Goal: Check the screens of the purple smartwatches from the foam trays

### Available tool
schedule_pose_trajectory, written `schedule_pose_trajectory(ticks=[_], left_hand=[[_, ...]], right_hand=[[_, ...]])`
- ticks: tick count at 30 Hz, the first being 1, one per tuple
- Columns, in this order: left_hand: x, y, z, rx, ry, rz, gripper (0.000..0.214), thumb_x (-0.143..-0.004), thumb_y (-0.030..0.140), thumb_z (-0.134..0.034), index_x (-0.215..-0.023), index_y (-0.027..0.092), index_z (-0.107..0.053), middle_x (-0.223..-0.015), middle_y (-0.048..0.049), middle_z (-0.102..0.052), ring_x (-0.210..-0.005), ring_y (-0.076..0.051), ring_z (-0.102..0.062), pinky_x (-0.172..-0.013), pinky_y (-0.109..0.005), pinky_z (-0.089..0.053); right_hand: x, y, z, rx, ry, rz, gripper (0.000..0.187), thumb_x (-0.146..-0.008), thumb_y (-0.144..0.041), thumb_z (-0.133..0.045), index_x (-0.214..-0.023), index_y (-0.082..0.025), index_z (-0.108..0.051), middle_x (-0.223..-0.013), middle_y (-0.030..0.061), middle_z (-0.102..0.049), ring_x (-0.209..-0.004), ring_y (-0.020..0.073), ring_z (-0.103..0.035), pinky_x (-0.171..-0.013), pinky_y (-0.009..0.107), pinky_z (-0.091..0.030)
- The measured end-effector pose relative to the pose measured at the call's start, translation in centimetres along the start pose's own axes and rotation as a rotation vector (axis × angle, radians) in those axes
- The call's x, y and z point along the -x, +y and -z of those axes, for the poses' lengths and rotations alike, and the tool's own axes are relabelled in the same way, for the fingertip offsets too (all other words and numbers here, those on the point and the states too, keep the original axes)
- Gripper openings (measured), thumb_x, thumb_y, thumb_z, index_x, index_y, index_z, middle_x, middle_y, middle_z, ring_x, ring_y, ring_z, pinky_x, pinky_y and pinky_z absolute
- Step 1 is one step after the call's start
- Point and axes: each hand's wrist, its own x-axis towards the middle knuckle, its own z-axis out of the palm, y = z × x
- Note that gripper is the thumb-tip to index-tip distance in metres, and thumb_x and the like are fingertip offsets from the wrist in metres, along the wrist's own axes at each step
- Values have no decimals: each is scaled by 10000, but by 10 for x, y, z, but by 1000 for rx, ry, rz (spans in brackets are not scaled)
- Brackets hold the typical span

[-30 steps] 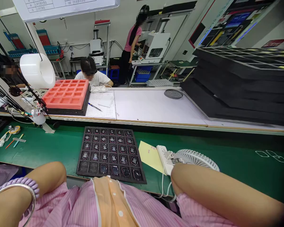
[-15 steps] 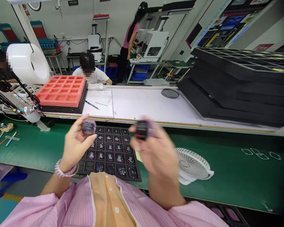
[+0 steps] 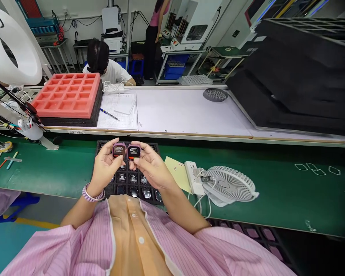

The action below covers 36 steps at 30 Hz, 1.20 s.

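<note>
Two smartwatch cases without straps are held side by side above a black foam tray (image 3: 110,188). My left hand (image 3: 105,166) is closed on the left watch case (image 3: 119,150), gripping it by its edges. Thumb and fingers of my right hand (image 3: 153,166) pinch the right watch case (image 3: 133,152). Both screens are lit, with lines of pale text and a red strip at the bottom, too small to read. In the tray's compartments below sit several similar watch cases (image 3: 133,178), partly covered by my hands.
Right of the tray lie a yellow sheet (image 3: 176,174), a white power strip (image 3: 194,178) with cables and a white fan (image 3: 230,184). A raised shelf behind carries a coral tray (image 3: 67,96), papers and black foam stacks (image 3: 299,84). Two people are beyond.
My right hand has moved left and brought its watch case beside the left one. My left hand has shifted slightly right. The head view has tilted downward.
</note>
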Motion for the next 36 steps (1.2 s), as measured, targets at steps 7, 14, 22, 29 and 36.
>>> schedule_pose_trajectory(ticks=[7,14,22,29,36], left_hand=[[1,-3,-3,28,-43,78,516,-915,251,-703,-1411,190,-577,-1345,-140,-709,-730,-126,-762,-763,-283,-690],[0,-3,-8,63,-25,106,442,-919,302,-705,-1333,171,-625,-1276,-132,-750,-686,-131,-766,-708,-267,-692],[-4,-2,-6,87,-28,104,451,-884,296,-700,-1314,173,-642,-1261,-113,-757,-680,-133,-771,-696,-265,-699],[-27,8,-7,122,-30,96,488,-825,234,-654,-1308,165,-646,-1162,-82,-778,-693,-153,-785,-675,-260,-698],[-53,26,-7,132,-76,5,501,-827,253,-673,-1320,165,-644,-1092,-67,-766,-671,-144,-771,-649,-257,-684]], right_hand=[[-3,4,4,9,70,2,477,-784,-271,-802,-1218,-265,-604,-936,-7,-620,-644,136,-575,-642,317,-491],[-6,5,3,-12,96,30,397,-797,-320,-831,-1125,-240,-621,-965,-7,-609,-561,74,-489,-548,261,-421],[-7,6,4,-4,81,57,437,-763,-255,-794,-1161,-238,-614,-925,-12,-625,-602,103,-532,-576,272,-467],[-23,-4,4,-71,64,86,471,-704,-195,-765,-1153,-238,-627,-870,-37,-631,-593,99,-564,-587,259,-472],[-45,-28,5,-75,-16,182,391,-818,-386,-811,-1131,-226,-640,-884,-8,-680,-587,111,-594,-577,264,-499]])
